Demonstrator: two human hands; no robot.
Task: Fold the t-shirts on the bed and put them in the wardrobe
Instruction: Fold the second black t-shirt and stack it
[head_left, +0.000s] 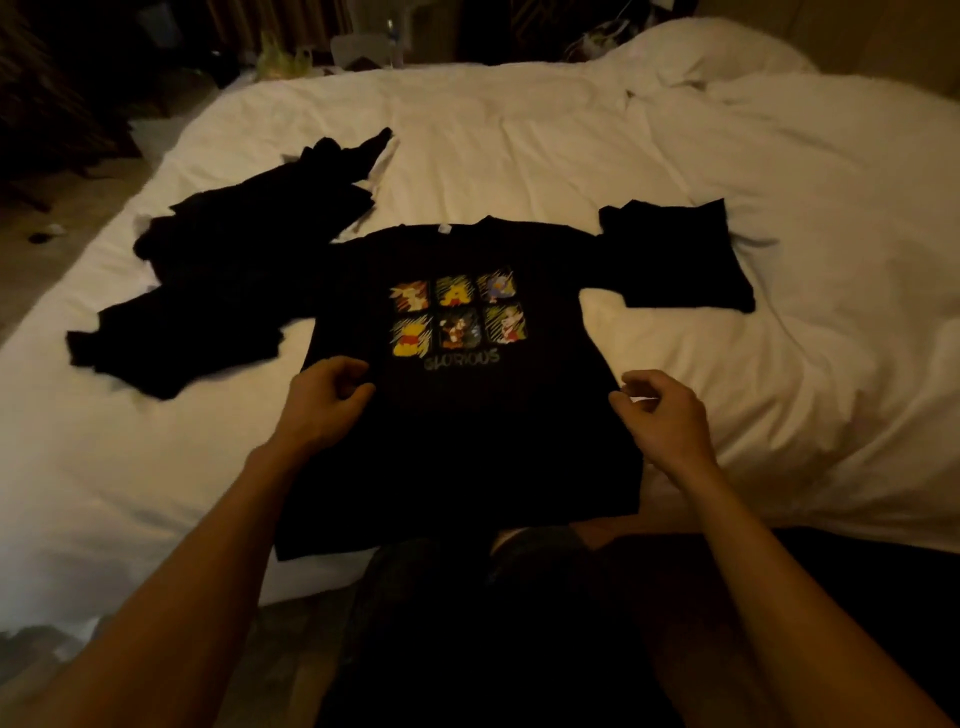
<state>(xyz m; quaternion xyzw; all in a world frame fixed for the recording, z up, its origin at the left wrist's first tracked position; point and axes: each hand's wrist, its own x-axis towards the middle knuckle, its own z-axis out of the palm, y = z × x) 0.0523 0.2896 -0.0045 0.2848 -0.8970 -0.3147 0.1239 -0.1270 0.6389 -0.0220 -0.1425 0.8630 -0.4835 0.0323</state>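
On the bed, head view: a white-sheeted bed (519, 145) fills the picture, its near edge at 6 o'clock.
Printed t-shirt (467, 441): black, lying flat and face up at the centre of the near edge.
Long axis: runs from 12 to 6 o'clock. The collar (447, 228) with its pale neck label points to 12, away from the person. The hem (415, 535) is at 6 and reaches the mattress edge.
Print (457, 312): six coloured cartoon panels in two rows, with a word beneath, reading upright from the person's side.
Left hand (327, 405): on the shirt's side edge at 9 o'clock of the shirt. The fingers are curled and the thumb is close to them. Whether they pinch cloth cannot be told against the dark fabric.
Right hand (665, 410): at the opposite side edge, 3 o'clock of the shirt. The fingers are loosely curled, and white sheet shows in the gap between thumb and forefinger. The thumb tip is at the fabric's edge, and nothing is visibly held.
Dark heap (223, 270): unfolded black garments sprawled at 10 o'clock, overlapping the shirt's sleeve there.
Folded dark garment (680, 254): a flat rectangle at 2 o'clock. Where it meets the shirt's sleeve cannot be made out.
Duvet (727, 57): bunched white, far off at 1 o'clock.
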